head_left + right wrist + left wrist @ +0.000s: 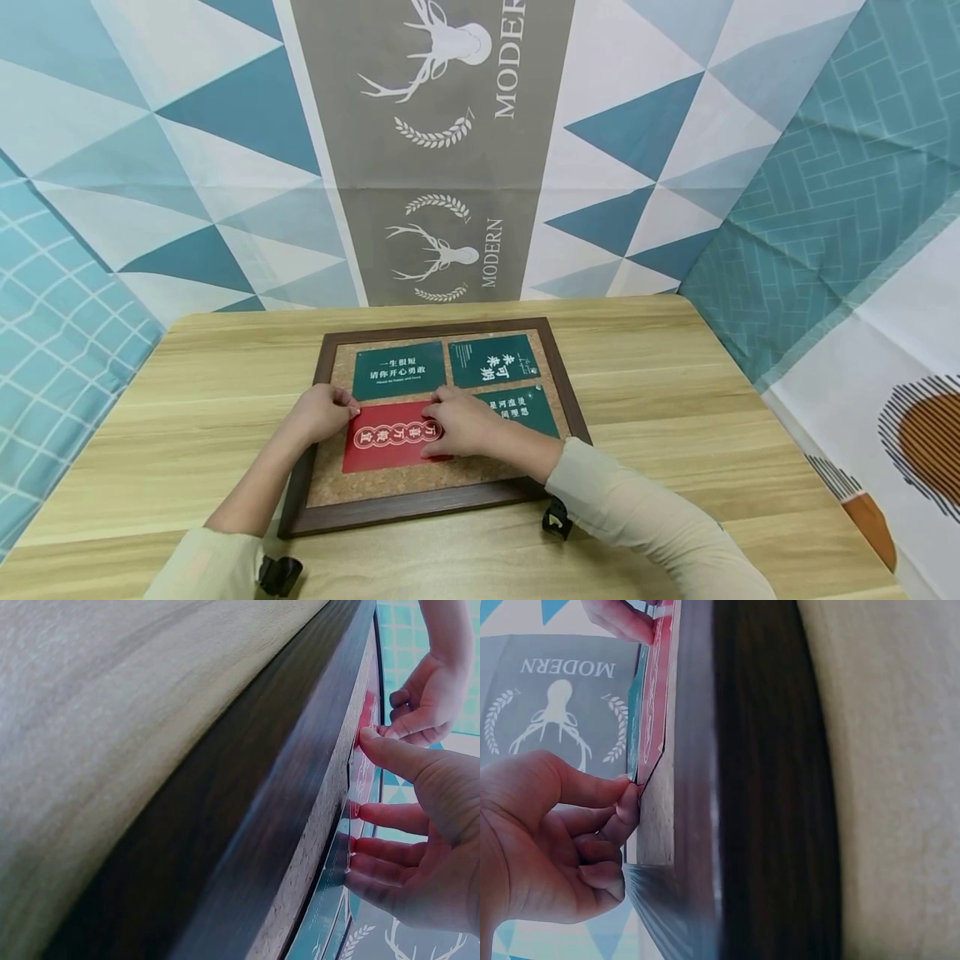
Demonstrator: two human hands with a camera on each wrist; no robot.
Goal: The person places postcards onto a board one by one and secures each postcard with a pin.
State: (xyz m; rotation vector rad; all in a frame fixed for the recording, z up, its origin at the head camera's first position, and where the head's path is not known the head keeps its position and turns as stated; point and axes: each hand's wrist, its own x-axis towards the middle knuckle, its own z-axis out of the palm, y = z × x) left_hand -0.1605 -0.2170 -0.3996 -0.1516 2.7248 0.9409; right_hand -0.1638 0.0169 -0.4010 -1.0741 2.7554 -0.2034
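A red card (375, 457) with pale lettering lies on the lower left of a framed cork board (465, 475). At the card's upper left corner, my left hand (322, 412) pinches a small pale thing, seemingly a push pin, mostly hidden by thumb and forefinger. My right hand (468, 423) presses on the red card's right end, its thumb and fingers spread apart. In the right wrist view those fingertips (358, 812) touch the card face. Part of a green card (525, 408) is hidden beneath my right forearm.
Two more green cards (397, 371) (495, 360) line the board's upper half. Small clear pins (534, 371) show at some card corners. A dark wooden frame (420, 502) borders the cork. The wooden table (645, 392) meets patterned cloth (615, 167) at the back.
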